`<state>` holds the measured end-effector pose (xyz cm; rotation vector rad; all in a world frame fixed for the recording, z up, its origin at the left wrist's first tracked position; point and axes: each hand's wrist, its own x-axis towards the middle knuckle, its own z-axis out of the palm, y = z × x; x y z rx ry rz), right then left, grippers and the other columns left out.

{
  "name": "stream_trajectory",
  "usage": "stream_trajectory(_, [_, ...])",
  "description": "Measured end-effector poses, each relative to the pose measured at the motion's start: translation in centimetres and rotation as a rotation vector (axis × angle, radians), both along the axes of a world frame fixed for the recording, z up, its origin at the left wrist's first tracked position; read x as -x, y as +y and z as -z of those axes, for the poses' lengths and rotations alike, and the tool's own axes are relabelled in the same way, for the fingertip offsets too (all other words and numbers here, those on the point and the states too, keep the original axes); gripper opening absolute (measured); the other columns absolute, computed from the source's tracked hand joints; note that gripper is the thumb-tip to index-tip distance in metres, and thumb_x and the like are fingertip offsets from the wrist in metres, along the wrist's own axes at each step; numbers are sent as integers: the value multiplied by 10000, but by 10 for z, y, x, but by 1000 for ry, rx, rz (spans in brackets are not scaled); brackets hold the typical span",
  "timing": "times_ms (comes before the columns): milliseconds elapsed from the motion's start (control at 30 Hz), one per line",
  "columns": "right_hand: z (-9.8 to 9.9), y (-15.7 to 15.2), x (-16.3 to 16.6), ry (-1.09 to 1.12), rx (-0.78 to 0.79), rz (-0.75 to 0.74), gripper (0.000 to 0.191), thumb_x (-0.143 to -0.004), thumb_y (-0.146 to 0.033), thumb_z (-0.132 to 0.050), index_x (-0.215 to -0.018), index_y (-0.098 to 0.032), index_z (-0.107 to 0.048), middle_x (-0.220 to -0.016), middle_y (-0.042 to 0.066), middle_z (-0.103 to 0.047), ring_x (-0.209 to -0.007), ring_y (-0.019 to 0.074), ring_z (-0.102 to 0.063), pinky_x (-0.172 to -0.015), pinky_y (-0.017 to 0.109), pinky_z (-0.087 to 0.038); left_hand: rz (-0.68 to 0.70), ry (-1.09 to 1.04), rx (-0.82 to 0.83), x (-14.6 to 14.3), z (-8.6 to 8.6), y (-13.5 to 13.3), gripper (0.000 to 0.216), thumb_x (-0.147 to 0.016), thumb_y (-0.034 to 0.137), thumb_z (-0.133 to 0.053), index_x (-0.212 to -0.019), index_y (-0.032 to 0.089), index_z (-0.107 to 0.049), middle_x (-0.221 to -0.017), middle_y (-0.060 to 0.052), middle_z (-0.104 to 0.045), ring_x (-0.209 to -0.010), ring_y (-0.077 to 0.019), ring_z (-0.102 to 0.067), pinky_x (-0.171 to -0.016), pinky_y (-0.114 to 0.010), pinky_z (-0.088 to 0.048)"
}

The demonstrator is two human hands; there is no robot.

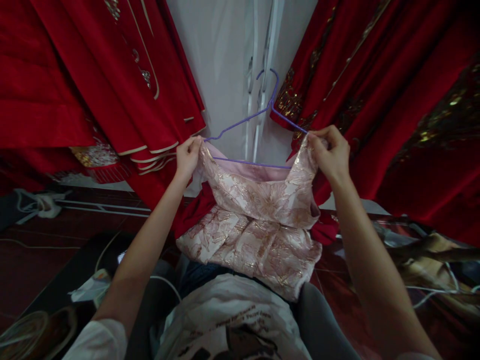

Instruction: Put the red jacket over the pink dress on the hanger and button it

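The left hand point(188, 159) and right hand point(333, 156) each pinch a shoulder strap of the pink dress point(262, 197), thumbs against fingers. The dress lies between them and toward the person's shirt point(232, 310); the purple hanger point(253, 163) runs lengthwise from hand to hand, hook pointing away. Neither hand is clearly nearer; both arms point(152, 245) reach forward, spread. Red clothes point(150, 100) hang on either side.

Textured, metallic-sheened cloth garment point(258, 200), smooth hanger point(247, 119), matt red cloth point(63, 75), glittering trim point(288, 100)
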<state>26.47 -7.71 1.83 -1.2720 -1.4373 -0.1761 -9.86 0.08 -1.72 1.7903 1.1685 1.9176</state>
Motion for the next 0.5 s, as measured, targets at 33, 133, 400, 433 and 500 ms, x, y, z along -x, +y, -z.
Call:
stream_trajectory(33, [2,2,0,10,4,-3,143,-870,-364,-560,-887,-239,-628,-928,35,-700,-874,203,-648,-789,343,-486,61,68,-1,-3,-11,0,302,-865,448,-596,-824,170,-707,-778,-17,-680,-788,-157,-625,-733,-245,-481])
stream_trajectory(133, [8,9,-1,44,12,-20,146,-857,-366,-567,-880,-231,-618,-904,33,-694,-852,196,-642,-772,342,-490,231,240,60,-8,-46,0,293,-809,420,-683,-842,130,-718,-782,-38,-689,-825,-176,-642,-765,-275,-500])
stream_trajectory(400, [14,23,1,264,28,-155,136,-821,-330,-551,-772,-204,-566,-766,9,-639,-691,139,-587,-642,274,-468,293,-67,296,17,-11,28,484,-925,563,-432,-882,153,-686,-727,-87,-678,-669,-159,-648,-653,-305,-550])
stream_trajectory(433, [15,24,2,276,21,-163,130,-816,-320,-555,-758,-204,-559,-755,6,-632,-689,136,-586,-645,272,-467,306,-94,345,17,9,32,480,-923,563,-423,-874,159,-676,-733,-92,-684,-659,-168,-651,-644,-320,-559])
stream_trajectory(500, [16,26,3,278,-4,-165,122,-811,-307,-566,-741,-207,-553,-752,6,-627,-698,138,-588,-660,279,-470,273,-41,449,13,48,37,386,-892,500,-494,-840,154,-655,-778,-108,-706,-685,-193,-664,-668,-363,-576])
